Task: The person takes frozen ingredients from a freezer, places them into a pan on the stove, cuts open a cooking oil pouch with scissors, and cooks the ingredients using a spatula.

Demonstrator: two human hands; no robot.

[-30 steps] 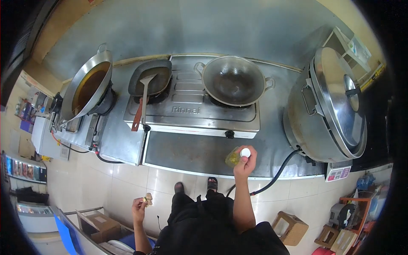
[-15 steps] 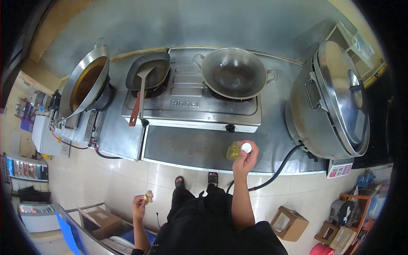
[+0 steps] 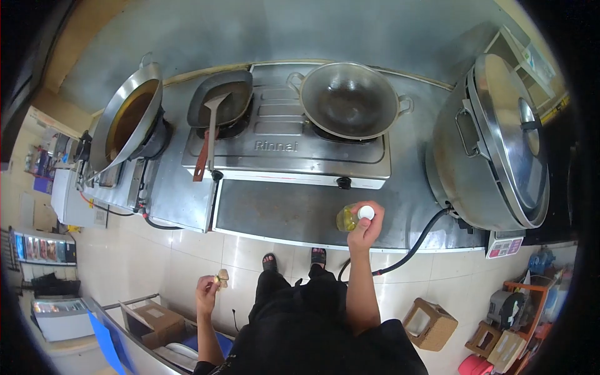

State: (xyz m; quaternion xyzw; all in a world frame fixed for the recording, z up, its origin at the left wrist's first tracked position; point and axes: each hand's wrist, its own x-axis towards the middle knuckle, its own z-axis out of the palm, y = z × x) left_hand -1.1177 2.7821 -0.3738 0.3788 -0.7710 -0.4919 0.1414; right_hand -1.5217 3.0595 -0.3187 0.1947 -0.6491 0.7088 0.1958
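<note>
On the counter (image 3: 262, 206), just in front of the stove (image 3: 300, 164), there's a bottle (image 3: 347, 219) of something yellow-green, and the right hand (image 3: 367, 226) has its fingers wrapped around it up near the white cap (image 3: 366, 213). Can't tell if the base is resting on the metal or hanging slightly above it. Meanwhile the left hand (image 3: 206, 292) is out over the floor (image 3: 187, 250), fingers pinched on a small brownish thing (image 3: 222, 277), too small for me to make out.

As for what's changed in this head view (the only one): honestly not much. The whole scene sits a touch higher than a second ago, so I'd guess the head tipped, but both hands kept their spots and grips. My read is that the work is at a pause, both hands full, cap still on. The wok (image 3: 350, 103) and the pan (image 3: 203, 109) with the spatula (image 3: 214, 119) haven't budged from the stove.

Readable stuff: the stove says "Rinnai". There's a pink-and-white label (image 3: 505, 248) below the big pot (image 3: 462, 175), way too small to read.
</note>
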